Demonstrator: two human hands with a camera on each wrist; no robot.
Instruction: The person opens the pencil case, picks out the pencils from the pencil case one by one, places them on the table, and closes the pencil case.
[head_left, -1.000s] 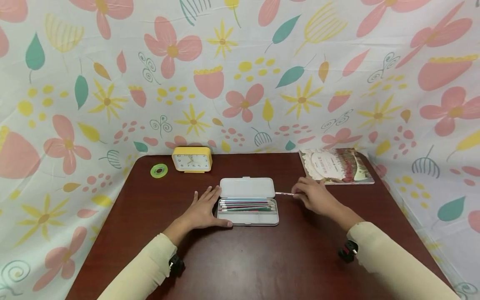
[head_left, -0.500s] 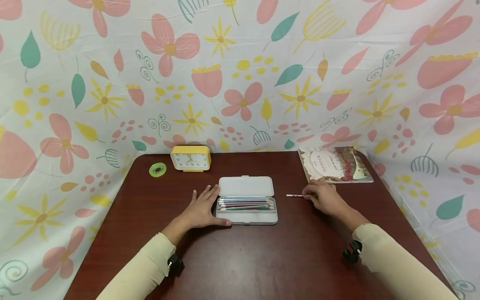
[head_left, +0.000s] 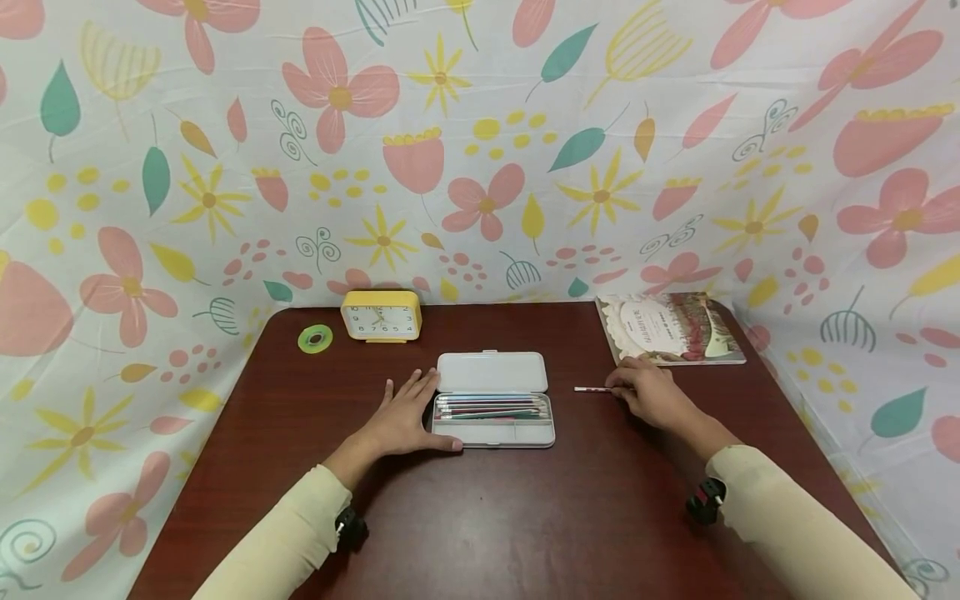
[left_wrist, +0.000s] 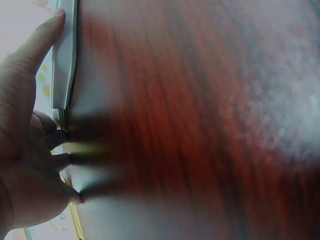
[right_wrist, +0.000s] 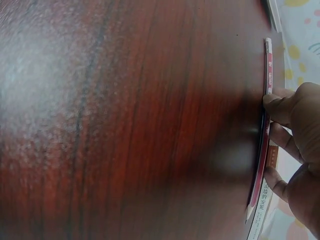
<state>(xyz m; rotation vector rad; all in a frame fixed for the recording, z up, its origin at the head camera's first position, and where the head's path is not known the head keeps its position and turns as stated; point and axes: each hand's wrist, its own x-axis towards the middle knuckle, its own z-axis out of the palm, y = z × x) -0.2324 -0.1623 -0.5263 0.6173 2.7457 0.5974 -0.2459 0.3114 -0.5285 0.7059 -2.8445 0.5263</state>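
Observation:
An opened white pencil case (head_left: 480, 434) lies mid-table, its lid folded back away from the person; several pencils (head_left: 491, 407) fill its rear compartment. My left hand (head_left: 405, 417) rests at its left end, fingers spread and straight, thumb on the front left edge. In the left wrist view, the thumb lies along the side of the case (left_wrist: 64, 70). To the right of the case, my right hand (head_left: 651, 396) pinches a red pencil with a white end (head_left: 591, 389). The right wrist view shows this pencil's sharpened tip (right_wrist: 248, 214) pointing away from the case.
Behind the left hand stands a yellow alarm clock (head_left: 381, 317), with a green tape roll (head_left: 306, 338) left of it. A book (head_left: 660, 329) lies at the back right, just beyond the right hand. A flowered cloth (head_left: 487, 150) hangs behind the table.
My right hand has moved a little to the right with the pencil, away from the case, then stayed there. The left hand and the case keep their places.

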